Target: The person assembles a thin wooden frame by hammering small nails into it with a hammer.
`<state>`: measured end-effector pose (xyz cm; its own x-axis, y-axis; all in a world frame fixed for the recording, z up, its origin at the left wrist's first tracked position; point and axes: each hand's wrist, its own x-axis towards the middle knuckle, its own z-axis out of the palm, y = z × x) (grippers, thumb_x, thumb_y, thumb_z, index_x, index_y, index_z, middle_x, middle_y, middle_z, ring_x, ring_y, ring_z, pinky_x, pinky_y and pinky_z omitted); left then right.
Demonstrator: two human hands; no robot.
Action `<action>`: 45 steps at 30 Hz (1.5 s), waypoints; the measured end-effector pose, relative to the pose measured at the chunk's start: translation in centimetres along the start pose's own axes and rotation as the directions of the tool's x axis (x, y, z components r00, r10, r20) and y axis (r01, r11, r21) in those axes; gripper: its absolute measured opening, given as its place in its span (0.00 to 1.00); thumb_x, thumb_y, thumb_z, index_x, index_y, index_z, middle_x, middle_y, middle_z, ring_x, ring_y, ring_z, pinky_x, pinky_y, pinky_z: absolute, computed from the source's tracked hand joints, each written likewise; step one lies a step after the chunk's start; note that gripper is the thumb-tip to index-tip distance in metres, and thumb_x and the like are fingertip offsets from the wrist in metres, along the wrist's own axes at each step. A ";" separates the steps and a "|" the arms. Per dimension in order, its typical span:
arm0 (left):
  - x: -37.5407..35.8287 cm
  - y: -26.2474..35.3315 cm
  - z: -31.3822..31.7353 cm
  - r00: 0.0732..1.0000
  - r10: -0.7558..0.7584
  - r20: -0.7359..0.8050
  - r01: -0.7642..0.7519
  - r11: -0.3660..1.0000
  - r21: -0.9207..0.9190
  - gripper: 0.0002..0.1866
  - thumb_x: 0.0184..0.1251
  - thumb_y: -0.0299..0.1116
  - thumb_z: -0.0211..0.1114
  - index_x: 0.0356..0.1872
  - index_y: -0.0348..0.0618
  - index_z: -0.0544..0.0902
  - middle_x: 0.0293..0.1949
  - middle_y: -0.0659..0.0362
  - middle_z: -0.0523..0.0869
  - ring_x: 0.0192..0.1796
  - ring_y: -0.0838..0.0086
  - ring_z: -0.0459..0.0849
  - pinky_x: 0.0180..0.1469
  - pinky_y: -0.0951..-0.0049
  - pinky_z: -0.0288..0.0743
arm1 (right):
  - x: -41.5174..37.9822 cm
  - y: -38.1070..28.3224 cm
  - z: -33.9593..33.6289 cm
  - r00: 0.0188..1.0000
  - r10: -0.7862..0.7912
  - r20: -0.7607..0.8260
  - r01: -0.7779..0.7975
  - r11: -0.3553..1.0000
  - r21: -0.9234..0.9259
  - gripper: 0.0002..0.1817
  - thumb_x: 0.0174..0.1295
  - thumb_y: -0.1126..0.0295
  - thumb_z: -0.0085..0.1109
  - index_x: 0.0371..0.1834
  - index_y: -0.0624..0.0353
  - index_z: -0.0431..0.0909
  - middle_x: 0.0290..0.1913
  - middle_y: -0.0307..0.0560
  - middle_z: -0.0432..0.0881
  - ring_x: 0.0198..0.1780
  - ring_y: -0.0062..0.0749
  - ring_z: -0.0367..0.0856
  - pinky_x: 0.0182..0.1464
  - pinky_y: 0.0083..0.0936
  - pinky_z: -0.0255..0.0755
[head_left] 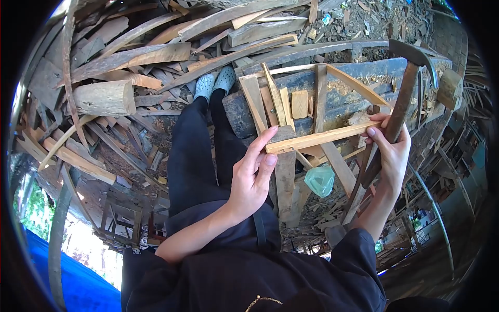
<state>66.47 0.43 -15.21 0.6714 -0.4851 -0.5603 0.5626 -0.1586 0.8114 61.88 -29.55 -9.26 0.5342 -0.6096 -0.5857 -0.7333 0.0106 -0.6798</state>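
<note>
A pale squared wood strip (322, 138) lies across in front of me. My right hand (391, 140) pinches its right end between thumb and fingers. The same hand also has the wooden handle of a hammer (404, 101) against its palm; the dark head with a long curved claw points up. At the strip's left end, my left hand (253, 174) has thumb and index finger apart, one on either side of the end. Below the strip is a wooden frame of nailed slats (320, 99), resting on a dark heavy timber (353, 75).
A small wood block (299, 104) sits inside the frame, and a green plastic bag (319, 181) hangs or lies near its lower edge. Scrap boards (140, 56) and a thick log piece (102, 98) cover the ground at left. A blue tarp (62, 275) is at lower left.
</note>
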 end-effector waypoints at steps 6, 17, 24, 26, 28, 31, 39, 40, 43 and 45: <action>0.1 0.0 0.0 1.000 -0.001 -0.010 0.001 0.999 -0.037 0.24 0.86 0.37 0.59 0.75 0.36 0.73 0.43 0.58 0.85 0.33 0.85 0.75 0.39 0.80 0.72 | -0.1 -0.3 0.3 1.000 0.025 -0.009 -0.025 0.999 -0.035 0.13 0.64 0.84 0.71 0.42 0.63 0.74 0.53 0.53 0.84 0.40 0.23 0.85 0.42 0.21 0.80; 0.2 0.4 0.3 0.999 0.013 -0.032 -0.012 1.000 0.018 0.22 0.87 0.37 0.57 0.73 0.36 0.73 0.28 0.64 0.75 0.29 0.84 0.69 0.35 0.79 0.67 | -0.2 0.1 0.2 0.999 0.001 -0.034 -0.002 1.000 -0.021 0.13 0.63 0.85 0.71 0.43 0.65 0.74 0.54 0.56 0.86 0.39 0.28 0.90 0.41 0.23 0.86; 0.2 0.4 0.9 0.999 -0.017 -0.052 0.017 1.000 0.010 0.20 0.87 0.36 0.55 0.71 0.36 0.75 0.31 0.67 0.74 0.30 0.87 0.64 0.34 0.81 0.60 | -0.4 0.1 -0.1 0.999 -0.001 -0.043 0.000 1.000 -0.030 0.13 0.64 0.84 0.71 0.47 0.68 0.76 0.57 0.60 0.86 0.38 0.29 0.90 0.41 0.23 0.86; 0.1 0.4 1.0 0.999 -0.009 -0.051 0.010 1.000 0.009 0.20 0.88 0.36 0.53 0.71 0.36 0.75 0.34 0.71 0.73 0.31 0.89 0.60 0.33 0.82 0.55 | -0.5 0.4 -0.3 0.998 -0.040 -0.048 0.040 0.999 -0.008 0.12 0.64 0.86 0.70 0.46 0.69 0.76 0.57 0.60 0.86 0.38 0.30 0.91 0.40 0.23 0.86; 0.0 0.5 1.0 0.998 -0.024 -0.060 0.024 1.000 -0.005 0.20 0.88 0.36 0.53 0.71 0.36 0.75 0.35 0.70 0.74 0.32 0.89 0.60 0.34 0.82 0.55 | -0.6 0.6 -0.4 0.998 -0.045 -0.048 0.045 0.999 0.009 0.12 0.64 0.85 0.69 0.46 0.69 0.77 0.59 0.62 0.85 0.38 0.29 0.91 0.39 0.22 0.86; 0.1 0.3 1.0 0.995 0.014 -0.098 -0.010 0.999 0.038 0.20 0.87 0.36 0.58 0.70 0.37 0.76 0.28 0.66 0.74 0.28 0.86 0.66 0.31 0.79 0.63 | -1.0 0.3 -0.4 0.997 -0.062 -0.053 0.063 0.998 0.022 0.11 0.65 0.85 0.69 0.47 0.69 0.77 0.64 0.66 0.83 0.36 0.28 0.90 0.38 0.21 0.86; -0.1 0.5 1.4 0.994 0.000 -0.113 -0.001 1.000 -0.011 0.20 0.88 0.37 0.53 0.70 0.36 0.76 0.38 0.69 0.76 0.32 0.89 0.61 0.35 0.82 0.57 | -3.9 -0.2 0.6 0.932 -0.274 -0.237 0.281 0.960 -0.004 0.13 0.71 0.72 0.68 0.49 0.69 0.77 0.69 0.77 0.77 0.23 0.22 0.85 0.25 0.15 0.77; -0.2 0.5 1.5 0.993 -0.017 -0.120 0.014 1.000 -0.022 0.20 0.89 0.37 0.53 0.70 0.36 0.76 0.37 0.70 0.75 0.32 0.88 0.62 0.35 0.82 0.57 | -4.7 -0.2 0.5 0.931 -0.276 -0.239 0.283 0.959 -0.004 0.13 0.71 0.72 0.68 0.49 0.69 0.77 0.69 0.77 0.77 0.23 0.22 0.85 0.25 0.15 0.77; -0.3 0.3 1.5 0.991 -0.017 -0.130 0.013 1.000 -0.026 0.20 0.89 0.38 0.53 0.69 0.36 0.77 0.34 0.70 0.73 0.32 0.88 0.62 0.35 0.82 0.56 | -7.4 -0.6 1.2 0.914 -0.357 -0.191 0.378 0.922 0.086 0.19 0.76 0.59 0.66 0.50 0.67 0.76 0.47 0.68 0.86 0.16 0.17 0.75 0.19 0.13 0.61; -0.3 0.4 1.6 0.991 -0.014 -0.134 0.011 1.000 -0.023 0.19 0.89 0.37 0.53 0.69 0.36 0.77 0.33 0.70 0.73 0.32 0.88 0.62 0.34 0.82 0.57 | -9.1 -0.7 2.6 0.943 -0.283 -0.174 0.313 0.933 0.175 0.16 0.74 0.64 0.68 0.48 0.66 0.75 0.37 0.57 0.85 0.16 0.19 0.76 0.17 0.15 0.64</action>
<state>65.67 -0.84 -14.45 0.7220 -0.3630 -0.5890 0.5812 -0.1438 0.8010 58.61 -21.99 -4.59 0.6387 -0.7155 -0.2831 -0.4437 -0.0418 -0.8952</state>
